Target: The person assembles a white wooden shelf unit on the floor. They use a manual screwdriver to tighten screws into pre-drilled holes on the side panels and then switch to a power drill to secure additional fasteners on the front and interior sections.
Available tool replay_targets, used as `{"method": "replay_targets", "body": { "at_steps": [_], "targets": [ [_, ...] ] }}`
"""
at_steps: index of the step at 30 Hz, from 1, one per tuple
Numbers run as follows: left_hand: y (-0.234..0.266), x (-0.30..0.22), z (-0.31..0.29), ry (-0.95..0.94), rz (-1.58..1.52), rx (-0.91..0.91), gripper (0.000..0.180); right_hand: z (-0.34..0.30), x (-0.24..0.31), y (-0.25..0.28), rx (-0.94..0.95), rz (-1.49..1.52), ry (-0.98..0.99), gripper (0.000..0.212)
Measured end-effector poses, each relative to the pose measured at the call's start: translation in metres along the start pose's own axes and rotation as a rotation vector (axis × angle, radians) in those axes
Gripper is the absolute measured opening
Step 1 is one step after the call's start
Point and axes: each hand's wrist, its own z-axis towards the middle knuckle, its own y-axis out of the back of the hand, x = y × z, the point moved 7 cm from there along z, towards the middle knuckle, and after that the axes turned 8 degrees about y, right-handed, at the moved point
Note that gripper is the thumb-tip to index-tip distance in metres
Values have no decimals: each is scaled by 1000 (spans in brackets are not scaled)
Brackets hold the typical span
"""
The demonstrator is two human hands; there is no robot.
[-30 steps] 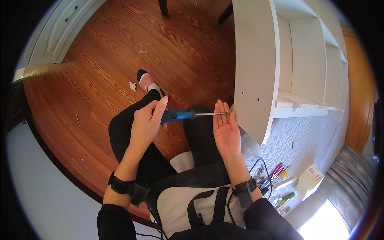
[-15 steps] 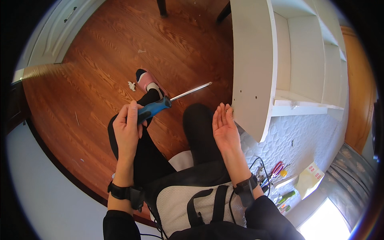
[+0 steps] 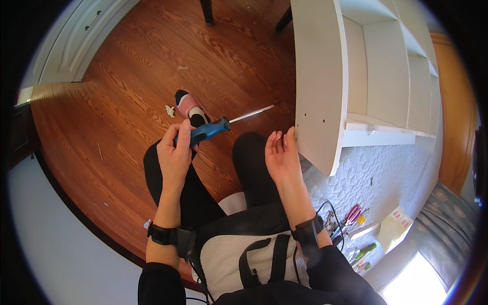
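Screwdriver [image 3: 212, 130] gripped in left hand [image 3: 174, 155], right hand [image 3: 282, 161] at white shelving unit [image 3: 319, 76], grip unclear — probably mid-fastening; next, align tip [image 3: 272, 107].

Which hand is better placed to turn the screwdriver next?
Probably the left hand: it grips the screwdriver by its handle, and the tip is free. The right hand is apart from it, with its fingertips beside the shelf.
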Motion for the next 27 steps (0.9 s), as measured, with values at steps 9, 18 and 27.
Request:
{"method": "replay_targets", "body": {
  "at_steps": [9, 18, 27],
  "targets": [
    [-1, 3, 0, 26, -1, 9, 28, -16, 15, 7, 287, 42, -31, 25],
    [-5, 2, 1, 1, 11, 10, 27, -8, 18, 16, 63, -132, 129, 23],
    [-8, 1, 3, -27, 35, 10, 29, -18, 12, -10, 155, -31, 18, 34]
  ]
}}
